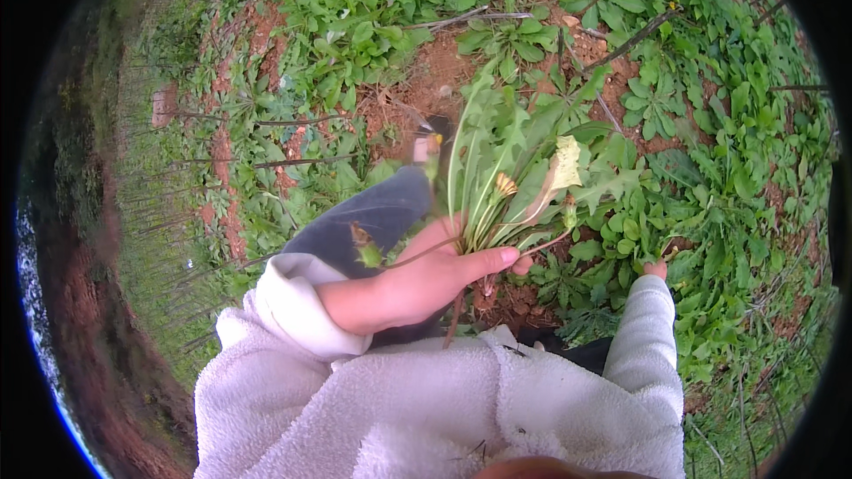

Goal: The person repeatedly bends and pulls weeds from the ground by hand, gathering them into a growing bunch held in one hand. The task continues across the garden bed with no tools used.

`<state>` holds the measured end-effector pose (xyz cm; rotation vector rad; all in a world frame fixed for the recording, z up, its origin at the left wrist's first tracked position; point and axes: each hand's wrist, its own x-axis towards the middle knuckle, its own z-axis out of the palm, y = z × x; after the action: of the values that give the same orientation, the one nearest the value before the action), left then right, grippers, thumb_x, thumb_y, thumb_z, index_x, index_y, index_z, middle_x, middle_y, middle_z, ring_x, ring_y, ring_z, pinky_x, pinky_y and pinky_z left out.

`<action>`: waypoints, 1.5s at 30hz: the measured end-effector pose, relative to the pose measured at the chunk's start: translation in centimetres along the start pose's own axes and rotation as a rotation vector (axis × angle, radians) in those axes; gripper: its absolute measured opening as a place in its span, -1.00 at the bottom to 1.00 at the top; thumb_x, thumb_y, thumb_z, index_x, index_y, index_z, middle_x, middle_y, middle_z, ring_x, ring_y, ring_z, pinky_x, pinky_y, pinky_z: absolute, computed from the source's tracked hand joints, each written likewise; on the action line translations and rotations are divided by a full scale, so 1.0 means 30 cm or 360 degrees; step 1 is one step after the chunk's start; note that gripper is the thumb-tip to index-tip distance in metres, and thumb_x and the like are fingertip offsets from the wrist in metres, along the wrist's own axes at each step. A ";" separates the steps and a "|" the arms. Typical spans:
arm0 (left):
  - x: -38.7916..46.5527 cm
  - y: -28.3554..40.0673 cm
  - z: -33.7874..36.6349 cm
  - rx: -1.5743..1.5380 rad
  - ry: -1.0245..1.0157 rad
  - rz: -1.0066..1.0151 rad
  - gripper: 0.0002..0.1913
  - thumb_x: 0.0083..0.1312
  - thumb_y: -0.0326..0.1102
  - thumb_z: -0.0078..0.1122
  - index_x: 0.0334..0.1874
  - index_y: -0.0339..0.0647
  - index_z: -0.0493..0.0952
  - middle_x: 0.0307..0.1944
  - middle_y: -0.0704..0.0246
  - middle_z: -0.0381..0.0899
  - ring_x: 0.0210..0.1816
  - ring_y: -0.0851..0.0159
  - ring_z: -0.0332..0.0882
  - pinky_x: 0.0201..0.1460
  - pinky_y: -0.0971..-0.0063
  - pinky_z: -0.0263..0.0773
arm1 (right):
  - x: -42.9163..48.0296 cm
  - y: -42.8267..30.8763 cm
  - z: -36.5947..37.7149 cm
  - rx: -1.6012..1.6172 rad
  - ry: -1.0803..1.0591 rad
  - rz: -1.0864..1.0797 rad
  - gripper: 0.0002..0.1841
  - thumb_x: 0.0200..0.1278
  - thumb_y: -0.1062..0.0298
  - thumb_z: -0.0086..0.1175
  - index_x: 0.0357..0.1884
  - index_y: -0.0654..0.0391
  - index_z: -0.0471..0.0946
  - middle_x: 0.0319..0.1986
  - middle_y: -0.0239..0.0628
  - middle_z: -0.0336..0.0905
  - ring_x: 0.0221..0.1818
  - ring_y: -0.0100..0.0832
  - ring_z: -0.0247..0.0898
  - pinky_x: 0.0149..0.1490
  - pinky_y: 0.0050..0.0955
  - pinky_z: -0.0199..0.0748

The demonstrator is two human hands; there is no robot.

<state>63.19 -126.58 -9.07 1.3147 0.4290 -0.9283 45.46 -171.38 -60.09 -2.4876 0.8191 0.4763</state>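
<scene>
My left hand (pixel 426 273) is shut around the base of a dandelion plant (pixel 489 166), with the thumb pressed across its stems. Long toothed green leaves fan out above the fist, and a pale yellow withered leaf (pixel 566 163) hangs among them. One closing yellow flower head (pixel 506 184) sits in the bunch; another, brownish one (pixel 365 246) sticks out over my wrist. Reddish root ends show below the fingers. Out to the right, my right hand (pixel 655 268) reaches down into low green leaves (pixel 626 233). Its fingers are mostly hidden, and what they hold cannot be made out.
Leafy weeds (pixel 373 33) cover much of the ground, with reddish bare soil (pixel 439 76) between them. Dry dark stalks (pixel 632 40) jut up at the upper right and left. My bent knee in dark trousers (pixel 373 213) is beside the left hand.
</scene>
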 end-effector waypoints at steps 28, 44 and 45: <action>0.348 -0.065 0.351 -0.0062 -0.0687 -0.0364 -0.65 0.40 -0.27 -0.12 0.04 -0.47 0.34 -0.04 0.15 0.52 -0.10 0.25 0.55 0.07 0.40 0.46 | -0.585 -0.923 -1.033 0.1344 0.0669 -0.1180 -0.75 0.06 0.66 0.04 -0.20 0.16 0.54 -0.08 -0.24 0.42 -0.04 -0.35 0.42 0.01 -0.47 0.42; 0.461 -0.253 0.210 0.0302 -0.0578 -0.0497 -0.73 0.31 -0.30 0.02 -0.04 -0.32 0.45 -0.06 0.26 0.52 -0.03 0.26 0.49 0.09 0.26 0.39 | -0.652 -0.954 -0.688 0.2003 0.0030 -0.1198 -0.71 0.12 0.34 0.19 -0.23 0.21 0.34 -0.30 -0.27 0.30 -0.26 -0.48 0.35 -0.16 -0.51 0.41; 0.465 -0.251 0.210 0.0291 -0.0577 -0.0490 -0.74 0.30 -0.31 0.04 -0.05 -0.33 0.46 -0.07 0.27 0.53 -0.05 0.26 0.49 0.06 0.28 0.40 | -0.636 -0.956 -0.674 0.2225 -0.0052 -0.1167 -0.72 0.13 0.35 0.18 -0.23 0.19 0.32 -0.30 -0.28 0.30 -0.27 -0.49 0.34 -0.19 -0.52 0.40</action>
<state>64.10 -137.00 -22.55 1.2279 0.2707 -1.4637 52.38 -153.10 -25.27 -1.2571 0.0363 -0.2801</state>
